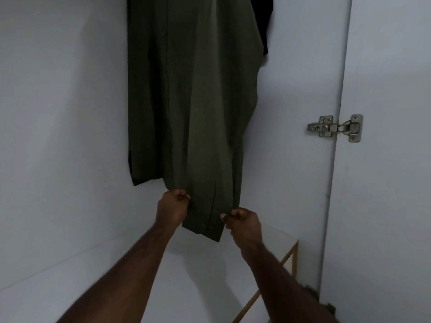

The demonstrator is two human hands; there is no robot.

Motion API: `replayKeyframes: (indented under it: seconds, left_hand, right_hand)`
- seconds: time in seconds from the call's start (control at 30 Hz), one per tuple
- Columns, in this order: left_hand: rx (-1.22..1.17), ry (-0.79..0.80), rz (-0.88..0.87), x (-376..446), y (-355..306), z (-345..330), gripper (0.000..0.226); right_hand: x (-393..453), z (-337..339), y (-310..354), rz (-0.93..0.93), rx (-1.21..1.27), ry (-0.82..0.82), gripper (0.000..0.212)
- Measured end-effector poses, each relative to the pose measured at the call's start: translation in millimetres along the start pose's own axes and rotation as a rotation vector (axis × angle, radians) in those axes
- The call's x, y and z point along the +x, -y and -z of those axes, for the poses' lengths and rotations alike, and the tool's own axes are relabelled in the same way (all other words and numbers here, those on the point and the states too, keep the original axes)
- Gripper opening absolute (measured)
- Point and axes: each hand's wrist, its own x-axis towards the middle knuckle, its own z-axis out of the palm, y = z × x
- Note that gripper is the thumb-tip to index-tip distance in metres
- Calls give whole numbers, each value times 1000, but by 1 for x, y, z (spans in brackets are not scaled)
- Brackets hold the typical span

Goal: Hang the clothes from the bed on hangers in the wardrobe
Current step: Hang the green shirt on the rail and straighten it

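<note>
Both hands pinching the hem of the shirt [193, 101]: left hand [172, 207] at its left corner, right hand [242, 223] at its right, fingers curled tight on cloth. Hanging inside the wardrobe, left of the hinge [335, 128], above the shelf [268, 238]. Best to tug down evenly and gently, smoothing creases without dragging it off the unseen hanger.

One green garment [191, 101], one black garment [265, 22], two hands, one hinge [335, 128], one shelf [186, 287]

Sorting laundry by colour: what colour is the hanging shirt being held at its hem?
Dark olive green, plain; the shirt shows best in the head view.
</note>
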Motion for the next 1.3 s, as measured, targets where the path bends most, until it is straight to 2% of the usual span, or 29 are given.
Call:
replayKeyframes:
  seconds: [0.27, 0.33, 0.4, 0.47, 0.5, 0.53, 0.63, 0.7, 0.9, 1.03, 1.3]
  left_hand:
    - [47, -33, -39, 13, -11, -9, 26]
    - [40, -26, -36, 16, -11, -11, 25]
    - [28, -21, -31, 18, -12, -12, 24]
    - [18, -12, -35, 18, -15, -13, 25]
    - [18, -6, -40, 17, -17, -13, 25]
    - [20, -1, -42, 17, -19, -14, 26]
    - [-19, 16, -26, 17, -19, -16, 25]
    - [-80, 33, -3, 15, -20, -17, 20]
    - [-168, 115, -24, 1, -40, -33, 4]
    - [-220, 168, -9, -11, -58, -49, 16]
    - [-358, 274, 51, -23, -86, -75, 11]
  right_hand:
    - [16, 5, 8, 51, -124, -124, 25]
    - [17, 9, 10, 87, -101, -182, 37]
    - [20, 13, 14, 136, -63, -209, 58]
    - [25, 16, 18, 130, -19, -151, 77]
    - [27, 17, 21, 112, 8, -106, 80]
    - [30, 18, 23, 97, 65, -58, 75]
    - [34, 22, 23, 79, 233, 3, 32]
    - [31, 28, 23, 91, 293, 0, 18]
    - [26, 66, 21, 129, 346, -59, 12]
    - [30, 91, 28, 144, 305, -106, 12]
    - [42, 135, 41, 123, 195, -179, 18]
